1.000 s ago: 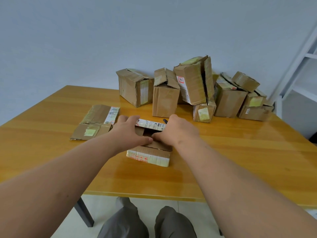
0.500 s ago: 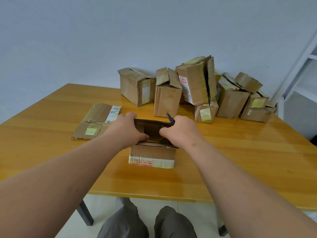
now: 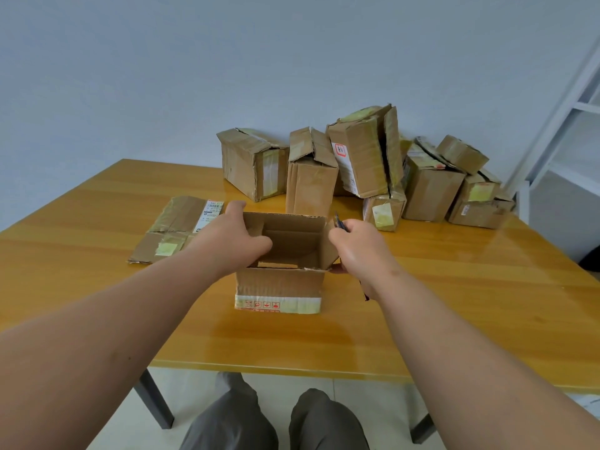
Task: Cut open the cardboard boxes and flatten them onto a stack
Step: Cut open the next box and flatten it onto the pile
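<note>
Opened box (image 3: pixel 280 284) held between both hands on the table (image 3: pixel 454 303).

Left hand (image 3: pixel 235 237) gripping the left wall, thumb curled inside; right hand (image 3: pixel 358 246) pinching the right flap while clutching a dark cutter (image 3: pixel 339 221). Flattened cardboard (image 3: pixel 177 228) just left of the left hand; unopened boxes (image 3: pixel 367 167) piled beyond both hands, by the wall.

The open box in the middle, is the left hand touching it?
Touching. The head view shows the left hand gripping the open box at its left wall, thumb inside.
</note>
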